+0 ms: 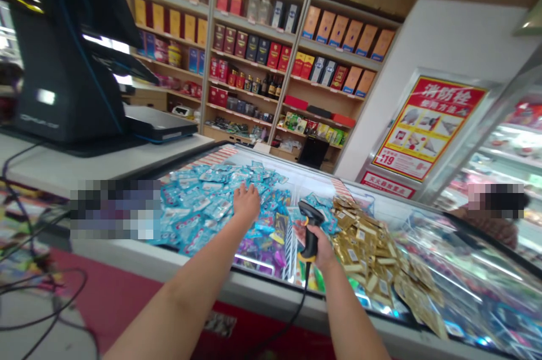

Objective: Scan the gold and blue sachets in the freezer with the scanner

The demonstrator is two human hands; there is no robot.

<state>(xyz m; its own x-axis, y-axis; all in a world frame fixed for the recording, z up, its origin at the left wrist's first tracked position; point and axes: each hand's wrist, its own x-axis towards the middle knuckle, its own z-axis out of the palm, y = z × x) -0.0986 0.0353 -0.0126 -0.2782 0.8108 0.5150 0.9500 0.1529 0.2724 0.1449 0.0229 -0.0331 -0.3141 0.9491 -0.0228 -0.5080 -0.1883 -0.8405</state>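
My left hand (247, 202) is over a heap of small blue packets (199, 202), palm down. Its fingers look a little apart and touch or hover just above the packets; I see nothing held in it. In my right hand (325, 247) is a black and yellow barcode scanner (311, 233), gripped round its handle with the head up. A black cable (301, 303) runs down from the handle. Both heaps lie on a glass-topped freezer chest: blue packets to the left, gold packets (364, 241) right of the scanner.
A dark checkout terminal (63, 78) stands on the white counter (51, 165) at left, with loose cables (31, 258) hanging below. Shelves of boxed goods (254, 44) line the back. A person (495, 219) is beyond the freezer's right end, near a red fire-hydrant sign (429, 126).
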